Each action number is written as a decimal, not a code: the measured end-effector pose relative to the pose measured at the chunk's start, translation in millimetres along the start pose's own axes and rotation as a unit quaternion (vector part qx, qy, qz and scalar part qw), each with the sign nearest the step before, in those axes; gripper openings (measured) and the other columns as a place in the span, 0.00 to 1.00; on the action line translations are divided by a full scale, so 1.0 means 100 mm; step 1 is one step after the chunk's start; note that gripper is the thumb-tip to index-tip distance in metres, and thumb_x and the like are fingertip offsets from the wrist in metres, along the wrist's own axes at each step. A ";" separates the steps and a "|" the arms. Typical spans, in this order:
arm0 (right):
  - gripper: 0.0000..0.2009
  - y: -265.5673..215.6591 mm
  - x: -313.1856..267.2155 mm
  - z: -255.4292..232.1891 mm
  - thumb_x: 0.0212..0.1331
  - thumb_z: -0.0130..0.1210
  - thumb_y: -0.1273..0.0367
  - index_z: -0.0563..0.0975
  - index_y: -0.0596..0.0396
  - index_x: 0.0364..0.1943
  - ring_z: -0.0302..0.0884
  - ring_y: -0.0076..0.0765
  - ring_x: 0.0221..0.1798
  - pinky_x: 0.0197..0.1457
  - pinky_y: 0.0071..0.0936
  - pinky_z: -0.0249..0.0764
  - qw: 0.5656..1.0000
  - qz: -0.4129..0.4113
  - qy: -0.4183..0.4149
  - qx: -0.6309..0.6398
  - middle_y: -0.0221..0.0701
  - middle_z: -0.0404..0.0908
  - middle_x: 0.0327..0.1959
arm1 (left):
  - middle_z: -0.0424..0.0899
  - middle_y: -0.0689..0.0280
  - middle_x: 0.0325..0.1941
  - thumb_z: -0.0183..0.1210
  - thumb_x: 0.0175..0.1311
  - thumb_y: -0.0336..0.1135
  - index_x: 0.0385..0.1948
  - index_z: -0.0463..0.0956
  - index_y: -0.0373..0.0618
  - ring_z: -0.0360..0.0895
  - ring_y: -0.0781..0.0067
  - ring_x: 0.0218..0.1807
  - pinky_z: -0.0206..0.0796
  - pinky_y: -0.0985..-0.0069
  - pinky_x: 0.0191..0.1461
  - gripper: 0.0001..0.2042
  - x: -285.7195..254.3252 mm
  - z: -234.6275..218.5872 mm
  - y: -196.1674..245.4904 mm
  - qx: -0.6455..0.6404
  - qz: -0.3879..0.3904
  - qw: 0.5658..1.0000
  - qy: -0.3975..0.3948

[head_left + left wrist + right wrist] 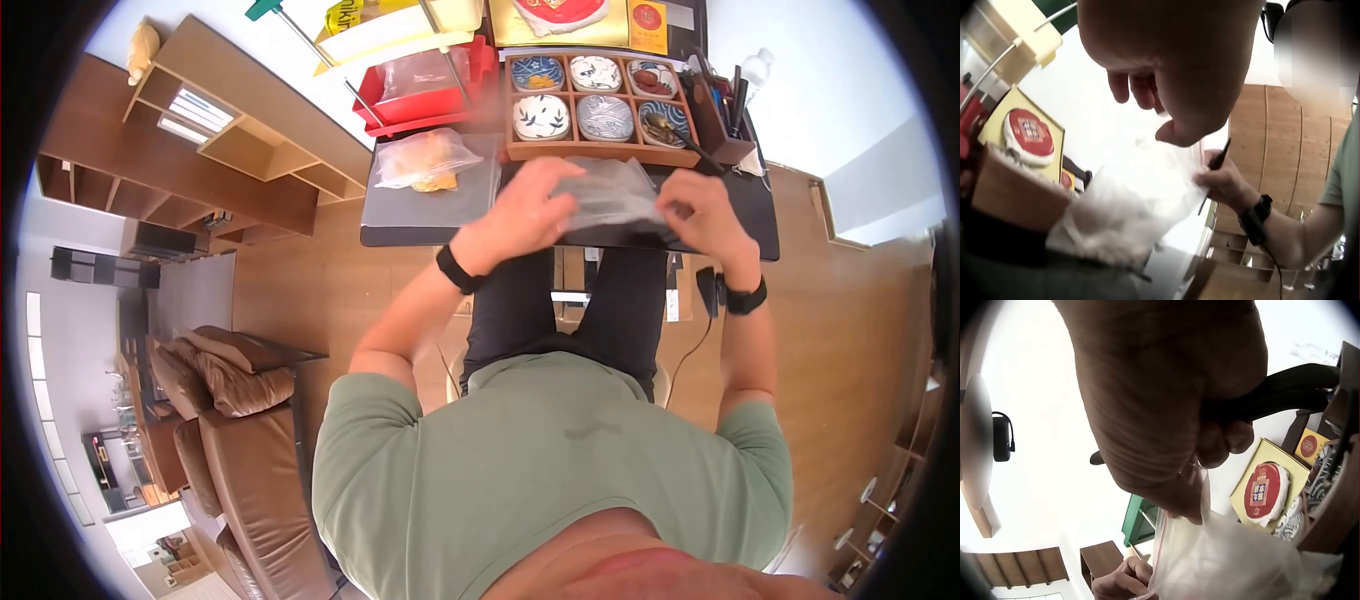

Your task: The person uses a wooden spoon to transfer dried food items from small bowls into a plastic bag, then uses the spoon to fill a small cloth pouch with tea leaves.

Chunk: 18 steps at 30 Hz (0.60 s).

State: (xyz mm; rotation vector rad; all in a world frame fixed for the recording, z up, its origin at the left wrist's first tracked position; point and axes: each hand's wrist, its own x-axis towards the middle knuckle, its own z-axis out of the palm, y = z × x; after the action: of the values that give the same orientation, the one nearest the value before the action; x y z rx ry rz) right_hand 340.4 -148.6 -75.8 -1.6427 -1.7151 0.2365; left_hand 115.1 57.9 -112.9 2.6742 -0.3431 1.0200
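A clear zip plastic bag (610,195) hangs between my two hands at the table's front edge, its zip edge (1160,540) up in the right wrist view. On one side my left hand (525,210) pinches the rim with thumb and fingers. My right hand (710,215) grips the other side of the rim between thumb and finger. Through that palm also runs a long dark tool (1272,394) like tongs; its far end (662,126) overlaps a patterned dish in the head view. Blurred, pale contents show low in the bag (1113,219).
Behind the bag sits a wooden divided tray (600,148) of several patterned dishes. On the left, a filled plastic bag (425,160) lies on a grey mat (400,210) beside a red bin (375,110). A pen holder (725,140) stands right; a red-topped box (560,15) is behind.
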 end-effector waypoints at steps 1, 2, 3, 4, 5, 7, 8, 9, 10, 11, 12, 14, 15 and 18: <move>0.12 -0.06 -0.05 0.06 0.44 0.65 0.82 0.81 0.58 0.36 0.81 0.47 0.34 0.37 0.34 0.78 0.999 0.025 -0.030 -0.002 0.36 0.81 0.35 | 0.79 0.57 0.51 0.65 0.47 0.24 0.31 0.79 0.43 0.76 0.50 0.53 0.70 0.56 0.55 0.09 -0.03 0.08 0.10 -0.016 -0.047 0.998 0.027; 0.12 -0.10 -0.07 0.13 0.44 0.65 0.82 0.81 0.58 0.36 0.81 0.47 0.34 0.37 0.34 0.78 0.999 0.025 -0.034 -0.001 0.36 0.81 0.35 | 0.79 0.57 0.53 0.66 0.47 0.24 0.32 0.79 0.43 0.75 0.51 0.57 0.69 0.55 0.57 0.10 -0.07 0.13 0.14 -0.031 -0.093 0.994 0.055; 0.15 -0.14 -0.08 0.19 0.44 0.66 0.82 0.81 0.57 0.39 0.81 0.49 0.35 0.38 0.34 0.78 0.999 0.035 -0.012 -0.031 0.36 0.82 0.37 | 0.79 0.57 0.53 0.66 0.47 0.24 0.32 0.79 0.43 0.75 0.51 0.57 0.69 0.55 0.57 0.10 -0.13 0.16 0.09 -0.031 -0.097 0.993 0.056; 0.17 -0.17 -0.09 0.24 0.43 0.67 0.81 0.82 0.57 0.42 0.81 0.51 0.36 0.39 0.35 0.79 0.997 0.045 0.010 -0.061 0.36 0.82 0.39 | 0.80 0.56 0.53 0.66 0.50 0.24 0.34 0.80 0.42 0.76 0.50 0.56 0.70 0.57 0.57 0.09 -0.18 0.19 0.02 -0.036 -0.099 0.993 0.048; 0.17 -0.17 -0.07 0.27 0.43 0.67 0.81 0.82 0.57 0.42 0.81 0.51 0.36 0.39 0.35 0.79 0.997 0.045 0.006 -0.061 0.36 0.82 0.39 | 0.81 0.55 0.54 0.66 0.53 0.23 0.36 0.80 0.42 0.77 0.49 0.56 0.70 0.59 0.58 0.09 -0.21 0.22 -0.04 -0.042 -0.098 0.994 0.040; 0.17 -0.15 -0.03 0.24 0.44 0.68 0.79 0.82 0.58 0.43 0.83 0.52 0.39 0.42 0.34 0.79 0.995 0.036 0.036 -0.081 0.37 0.84 0.41 | 0.81 0.55 0.52 0.66 0.54 0.22 0.37 0.80 0.41 0.78 0.51 0.55 0.71 0.61 0.57 0.09 -0.22 0.27 -0.13 -0.102 -0.161 0.978 0.084; 0.17 -0.02 -0.02 0.23 0.44 0.68 0.79 0.82 0.58 0.43 0.83 0.52 0.39 0.42 0.34 0.79 0.995 0.041 0.037 -0.088 0.37 0.84 0.41 | 0.82 0.56 0.51 0.65 0.55 0.22 0.38 0.80 0.41 0.80 0.53 0.53 0.72 0.63 0.56 0.09 -0.18 0.29 -0.16 -0.164 -0.221 0.954 0.124; 0.16 0.21 -0.02 0.24 0.46 0.67 0.78 0.81 0.59 0.43 0.83 0.51 0.38 0.42 0.33 0.79 0.998 0.030 0.046 -0.041 0.38 0.84 0.39 | 0.83 0.57 0.48 0.65 0.56 0.21 0.39 0.80 0.42 0.82 0.57 0.49 0.73 0.68 0.54 0.10 -0.12 0.29 -0.22 -0.172 -0.189 0.952 0.171; 0.15 0.37 -0.05 0.22 0.48 0.67 0.78 0.81 0.60 0.42 0.83 0.50 0.37 0.42 0.31 0.79 0.998 0.019 0.057 0.004 0.39 0.85 0.37 | 0.83 0.57 0.48 0.66 0.54 0.21 0.40 0.80 0.42 0.82 0.57 0.49 0.73 0.67 0.55 0.11 -0.09 0.28 -0.26 -0.184 -0.192 0.948 0.173; 0.15 0.40 -0.03 0.20 0.48 0.67 0.78 0.81 0.60 0.42 0.83 0.50 0.37 0.42 0.31 0.79 0.998 0.023 0.062 -0.006 0.39 0.85 0.37 | 0.84 0.57 0.47 0.67 0.53 0.21 0.41 0.81 0.42 0.82 0.57 0.49 0.73 0.67 0.55 0.13 -0.03 0.26 -0.31 -0.195 -0.191 0.946 0.176; 0.13 0.40 0.01 0.19 0.50 0.65 0.77 0.81 0.61 0.42 0.82 0.49 0.34 0.42 0.29 0.78 0.993 0.042 0.111 0.014 0.40 0.85 0.35 | 0.84 0.57 0.47 0.67 0.53 0.21 0.41 0.81 0.42 0.82 0.57 0.49 0.73 0.67 0.55 0.13 -0.01 0.27 -0.34 -0.201 -0.182 0.946 0.178; 0.09 0.48 0.09 0.21 0.55 0.60 0.77 0.80 0.61 0.41 0.80 0.40 0.30 0.40 0.24 0.75 0.981 0.076 0.177 0.016 0.42 0.83 0.29 | 0.84 0.56 0.46 0.68 0.52 0.25 0.44 0.81 0.41 0.81 0.57 0.50 0.73 0.68 0.55 0.15 -0.02 0.32 -0.38 -0.300 -0.303 0.900 0.092; 0.09 0.51 0.09 0.22 0.55 0.60 0.77 0.80 0.61 0.41 0.80 0.40 0.30 0.40 0.24 0.75 0.981 0.072 0.179 0.013 0.42 0.83 0.29 | 0.84 0.56 0.46 0.68 0.52 0.25 0.44 0.81 0.41 0.81 0.57 0.50 0.73 0.68 0.55 0.15 -0.04 0.40 -0.46 -0.299 -0.299 0.901 0.094; 0.15 0.55 0.15 0.27 0.53 0.64 0.72 0.80 0.60 0.46 0.80 0.24 0.38 0.45 0.28 0.77 0.976 0.118 0.181 -0.013 0.41 0.83 0.32 | 0.83 0.55 0.45 0.68 0.52 0.27 0.38 0.78 0.40 0.80 0.52 0.49 0.71 0.64 0.55 0.13 -0.14 0.62 -0.72 -0.185 -0.188 0.964 0.043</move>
State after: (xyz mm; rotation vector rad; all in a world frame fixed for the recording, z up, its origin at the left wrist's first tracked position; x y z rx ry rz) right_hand 369.0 -116.5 -122.1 -1.7842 -1.2581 0.0218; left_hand 165.8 107.0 -178.1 2.2359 0.0001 0.8519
